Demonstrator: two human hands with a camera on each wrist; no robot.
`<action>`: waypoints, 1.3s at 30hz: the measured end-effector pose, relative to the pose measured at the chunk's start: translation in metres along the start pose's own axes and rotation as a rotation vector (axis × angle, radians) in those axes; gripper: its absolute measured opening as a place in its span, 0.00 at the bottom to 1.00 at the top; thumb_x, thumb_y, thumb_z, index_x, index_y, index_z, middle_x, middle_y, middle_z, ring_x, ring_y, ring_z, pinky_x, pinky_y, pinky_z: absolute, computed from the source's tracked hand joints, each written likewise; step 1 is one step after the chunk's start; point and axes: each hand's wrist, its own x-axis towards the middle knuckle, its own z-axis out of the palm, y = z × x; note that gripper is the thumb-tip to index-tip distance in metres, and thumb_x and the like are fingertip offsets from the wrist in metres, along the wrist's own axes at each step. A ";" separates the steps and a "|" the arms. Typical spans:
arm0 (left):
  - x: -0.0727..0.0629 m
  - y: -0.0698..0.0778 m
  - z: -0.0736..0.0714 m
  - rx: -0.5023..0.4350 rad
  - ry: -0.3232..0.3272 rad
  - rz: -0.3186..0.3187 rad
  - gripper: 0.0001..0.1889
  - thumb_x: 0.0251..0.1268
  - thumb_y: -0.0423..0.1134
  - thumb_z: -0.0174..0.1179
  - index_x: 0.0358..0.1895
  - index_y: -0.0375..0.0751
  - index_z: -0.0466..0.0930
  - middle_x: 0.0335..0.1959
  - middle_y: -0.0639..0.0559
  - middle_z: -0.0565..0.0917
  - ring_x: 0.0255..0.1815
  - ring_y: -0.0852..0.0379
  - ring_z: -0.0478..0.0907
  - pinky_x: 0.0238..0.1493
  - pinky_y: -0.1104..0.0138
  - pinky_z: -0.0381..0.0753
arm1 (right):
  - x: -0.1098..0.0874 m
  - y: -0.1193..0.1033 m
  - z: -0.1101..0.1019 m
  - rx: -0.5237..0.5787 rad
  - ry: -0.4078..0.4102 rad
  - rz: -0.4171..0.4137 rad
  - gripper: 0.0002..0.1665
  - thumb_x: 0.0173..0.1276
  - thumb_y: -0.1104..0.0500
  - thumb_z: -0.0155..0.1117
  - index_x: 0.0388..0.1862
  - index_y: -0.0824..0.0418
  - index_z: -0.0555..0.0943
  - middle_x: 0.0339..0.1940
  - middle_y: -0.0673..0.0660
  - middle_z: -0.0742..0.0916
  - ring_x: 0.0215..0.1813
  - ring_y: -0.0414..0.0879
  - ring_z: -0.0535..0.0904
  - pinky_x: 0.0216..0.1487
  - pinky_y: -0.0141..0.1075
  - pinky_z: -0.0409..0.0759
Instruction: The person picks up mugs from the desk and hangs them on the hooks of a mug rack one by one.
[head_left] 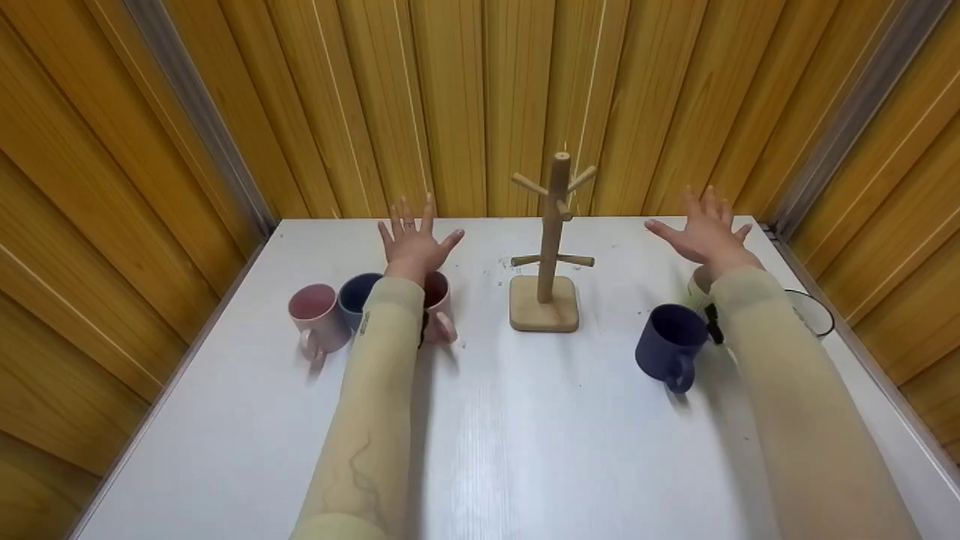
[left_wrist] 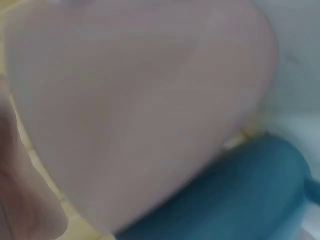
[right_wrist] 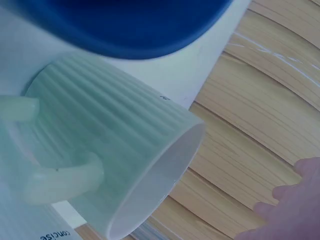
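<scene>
In the head view my left hand (head_left: 415, 249) reaches out with spread fingers, beyond a pink mug (head_left: 441, 315) and a blue mug (head_left: 361, 294) partly hidden by the sleeve. Another pink mug (head_left: 319, 319) stands further left. My right hand (head_left: 707, 238), also spread and holding nothing, is past a dark blue mug (head_left: 667, 349) and a pale green mug (head_left: 697, 289). The right wrist view shows that ribbed green mug (right_wrist: 115, 135) closely, with fingers (right_wrist: 295, 200) at lower right. A blurred pinkish surface fills most of the left wrist view, beside a teal-looking mug (left_wrist: 240, 195).
A wooden mug tree (head_left: 551, 232) with bare pegs stands on its square base mid-table. A white mug with a dark rim (head_left: 814, 311) is partly behind the right sleeve. Wood-look panels (head_left: 517, 97) enclose the white table (head_left: 517, 450) at the back and sides.
</scene>
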 end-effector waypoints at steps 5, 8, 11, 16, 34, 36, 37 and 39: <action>-0.002 0.017 0.001 -0.150 -0.015 0.041 0.50 0.73 0.75 0.39 0.83 0.60 0.22 0.85 0.41 0.24 0.86 0.39 0.20 0.83 0.39 0.24 | -0.010 0.007 -0.010 0.091 -0.046 0.002 0.71 0.64 0.14 0.41 0.82 0.52 0.21 0.80 0.69 0.23 0.78 0.77 0.16 0.66 0.80 0.17; -0.009 0.029 -0.001 -0.263 -0.029 0.037 0.49 0.74 0.73 0.41 0.83 0.60 0.22 0.86 0.41 0.25 0.86 0.38 0.22 0.83 0.40 0.24 | -0.019 0.011 -0.017 0.120 -0.066 -0.018 0.70 0.65 0.15 0.40 0.82 0.53 0.21 0.81 0.69 0.24 0.78 0.79 0.17 0.67 0.80 0.20; -0.019 0.039 -0.004 -0.392 -0.031 0.003 0.48 0.77 0.70 0.41 0.83 0.58 0.22 0.86 0.40 0.27 0.87 0.39 0.26 0.84 0.41 0.28 | -0.029 0.014 -0.021 0.133 -0.073 -0.064 0.66 0.70 0.18 0.39 0.83 0.56 0.22 0.82 0.70 0.26 0.78 0.81 0.19 0.70 0.80 0.24; -0.048 0.052 -0.004 -0.693 0.034 0.020 0.43 0.82 0.61 0.43 0.85 0.50 0.29 0.87 0.39 0.38 0.87 0.40 0.36 0.86 0.45 0.40 | -0.048 0.020 -0.020 0.220 -0.050 -0.160 0.56 0.80 0.29 0.38 0.84 0.61 0.30 0.84 0.73 0.35 0.81 0.78 0.26 0.76 0.76 0.29; -0.156 0.127 0.076 -1.194 -0.056 0.406 0.21 0.79 0.36 0.53 0.69 0.33 0.69 0.64 0.38 0.80 0.68 0.46 0.78 0.71 0.60 0.77 | -0.117 0.046 0.006 0.384 -0.171 -0.508 0.40 0.71 0.71 0.62 0.80 0.59 0.64 0.82 0.55 0.69 0.70 0.16 0.61 0.76 0.66 0.63; -0.163 0.137 0.089 -1.174 -0.164 0.371 0.19 0.79 0.36 0.54 0.67 0.34 0.72 0.62 0.40 0.82 0.65 0.49 0.80 0.67 0.65 0.79 | -0.120 0.046 0.008 0.338 -0.231 -0.537 0.45 0.65 0.74 0.63 0.80 0.56 0.65 0.82 0.53 0.67 0.74 0.19 0.58 0.68 0.81 0.53; -0.167 0.141 0.096 -1.159 -0.212 0.359 0.18 0.78 0.36 0.55 0.66 0.34 0.74 0.60 0.42 0.83 0.63 0.51 0.81 0.65 0.66 0.81 | -0.120 0.045 0.010 0.311 -0.260 -0.548 0.47 0.63 0.75 0.63 0.80 0.55 0.65 0.83 0.55 0.66 0.78 0.26 0.56 0.67 0.82 0.52; -0.173 0.151 0.107 -1.112 -0.294 0.346 0.16 0.77 0.36 0.57 0.62 0.35 0.78 0.57 0.44 0.86 0.58 0.56 0.83 0.60 0.70 0.82 | -0.121 0.044 0.013 0.270 -0.314 -0.558 0.50 0.59 0.77 0.64 0.80 0.54 0.66 0.84 0.63 0.63 0.85 0.45 0.53 0.67 0.83 0.51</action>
